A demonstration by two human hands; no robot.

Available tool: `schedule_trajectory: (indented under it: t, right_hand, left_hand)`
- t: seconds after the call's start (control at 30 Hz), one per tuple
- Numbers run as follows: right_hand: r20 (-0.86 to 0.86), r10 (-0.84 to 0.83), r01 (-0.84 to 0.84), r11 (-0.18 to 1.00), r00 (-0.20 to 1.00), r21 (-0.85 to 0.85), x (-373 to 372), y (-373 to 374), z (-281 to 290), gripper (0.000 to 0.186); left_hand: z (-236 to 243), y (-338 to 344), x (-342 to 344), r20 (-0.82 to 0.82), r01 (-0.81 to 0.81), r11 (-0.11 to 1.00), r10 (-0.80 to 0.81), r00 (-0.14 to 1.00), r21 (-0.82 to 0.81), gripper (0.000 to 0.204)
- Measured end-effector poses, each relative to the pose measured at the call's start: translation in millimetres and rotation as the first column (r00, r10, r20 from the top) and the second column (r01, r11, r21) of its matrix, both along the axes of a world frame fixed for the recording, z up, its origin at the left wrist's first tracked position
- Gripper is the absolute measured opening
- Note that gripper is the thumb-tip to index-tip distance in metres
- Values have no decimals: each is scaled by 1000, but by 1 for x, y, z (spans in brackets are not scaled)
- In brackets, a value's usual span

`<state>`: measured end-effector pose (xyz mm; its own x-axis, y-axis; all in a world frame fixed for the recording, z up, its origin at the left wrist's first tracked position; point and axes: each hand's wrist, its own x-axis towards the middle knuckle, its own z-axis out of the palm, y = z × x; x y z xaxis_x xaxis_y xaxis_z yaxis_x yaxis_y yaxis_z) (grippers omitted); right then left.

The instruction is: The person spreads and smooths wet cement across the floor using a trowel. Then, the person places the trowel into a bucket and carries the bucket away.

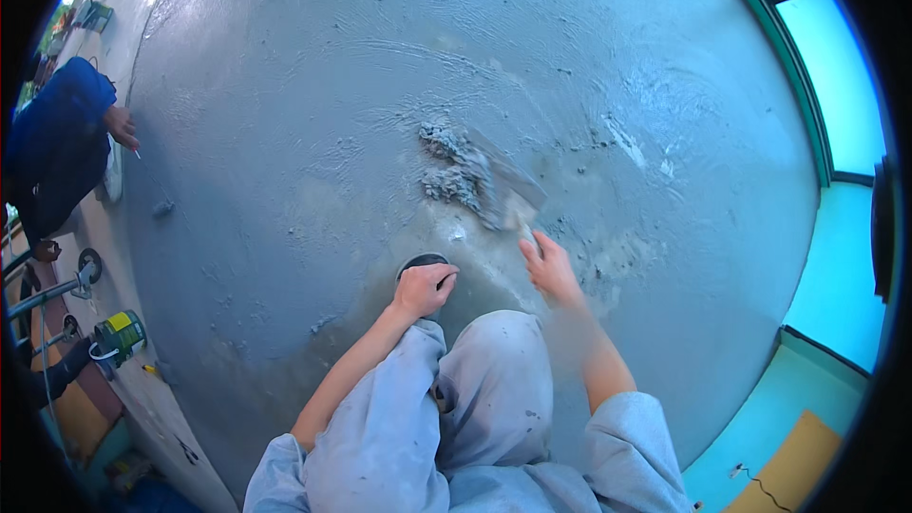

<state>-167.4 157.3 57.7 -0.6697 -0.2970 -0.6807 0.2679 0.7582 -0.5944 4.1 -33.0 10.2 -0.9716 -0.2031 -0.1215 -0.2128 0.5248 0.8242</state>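
My right hand point(553, 271) is wrapped round the handle of a trowel point(511, 174), whose long flat blade is a little smeared by motion. Against the blade's left side lies a lumpy heap of wet grey mortar point(454, 171) on the coated floor. Nearer to me, my left hand point(425, 291) is closed at my left knee. Just beyond its knuckles shows the rim of a dark rounded thing point(421, 262); its kind, and whether the fingers grip it, stay hidden.
Wet grey floor coating point(285, 104) spreads around me, with ridges and crumbs. At the left, a co-worker's hand point(121, 126) holds a thin-handled tool over the floor. A green and yellow bucket point(120, 336) stands beside a wheeled metal frame point(47, 294). Green-framed panels point(836, 66) border the right.
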Motion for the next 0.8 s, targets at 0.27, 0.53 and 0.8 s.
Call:
schedule_trajectory:
  t: [0.27,0.53,0.8]
  right_hand:
    - [-369,112,-47,982,923,181,12,70,35,49]
    - [-149,308,-316,948,940,-35,-12,-76,10,46]
    - [-244,242,-192,958,939,211,-26,61,20,50]
  left_hand:
    - [-3,-2,8,-2,-20,999,20,1000,45,15]
    - [-5,-2,3,17,-22,1000,21,1000,20,15]
    - [-3,-2,0,-14,-51,998,52,999,25,15]
